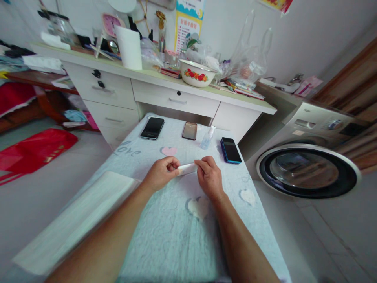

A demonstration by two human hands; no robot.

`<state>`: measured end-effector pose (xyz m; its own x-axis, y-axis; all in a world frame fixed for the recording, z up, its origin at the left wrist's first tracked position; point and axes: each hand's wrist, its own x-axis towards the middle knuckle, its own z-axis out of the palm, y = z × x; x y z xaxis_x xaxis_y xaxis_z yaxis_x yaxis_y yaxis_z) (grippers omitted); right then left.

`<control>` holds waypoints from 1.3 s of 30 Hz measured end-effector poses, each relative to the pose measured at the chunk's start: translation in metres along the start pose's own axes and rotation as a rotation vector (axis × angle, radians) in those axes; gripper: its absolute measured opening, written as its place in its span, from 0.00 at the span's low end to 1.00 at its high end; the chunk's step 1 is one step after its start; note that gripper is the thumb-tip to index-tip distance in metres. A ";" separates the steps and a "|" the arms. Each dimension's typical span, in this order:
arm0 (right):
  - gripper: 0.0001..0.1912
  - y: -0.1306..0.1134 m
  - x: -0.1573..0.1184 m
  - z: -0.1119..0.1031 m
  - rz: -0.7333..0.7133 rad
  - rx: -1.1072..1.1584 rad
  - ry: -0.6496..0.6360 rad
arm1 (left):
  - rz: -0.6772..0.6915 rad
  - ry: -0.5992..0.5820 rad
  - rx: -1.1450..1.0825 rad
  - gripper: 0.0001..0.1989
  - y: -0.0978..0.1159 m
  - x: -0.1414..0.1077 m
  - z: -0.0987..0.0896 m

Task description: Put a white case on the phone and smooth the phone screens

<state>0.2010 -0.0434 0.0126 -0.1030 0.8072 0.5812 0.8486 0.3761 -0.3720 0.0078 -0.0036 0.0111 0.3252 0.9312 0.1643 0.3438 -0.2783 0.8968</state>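
Over the middle of the cloth-covered table, my left hand pinches one end of a small white folded strip, perhaps paper or cloth. My right hand has its thumb and fingers closed on the other end. Beyond the hands stands a clear spray bottle. A brownish phone case lies to its left. Farther left is a black smartphone, and a blue-edged smartphone rests near the right edge. Beside my left forearm lies a long white folded sheet.
Behind the table is a white desk bearing a flowered enamel bowl, a white paper roll and plastic bags. A front-loading washing machine stands at right. On the floor at left lies a red bag.
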 end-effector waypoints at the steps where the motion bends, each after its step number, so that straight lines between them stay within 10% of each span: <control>1: 0.15 0.002 0.000 -0.001 0.009 0.000 0.010 | 0.000 0.000 -0.003 0.07 0.000 0.000 0.000; 39: 0.13 0.053 -0.002 0.005 0.525 0.350 0.188 | -0.001 0.001 0.005 0.07 -0.003 0.000 0.001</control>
<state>0.2434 -0.0231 -0.0115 0.3983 0.8422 0.3633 0.5392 0.1054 -0.8356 0.0074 -0.0031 0.0083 0.3237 0.9318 0.1641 0.3484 -0.2786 0.8950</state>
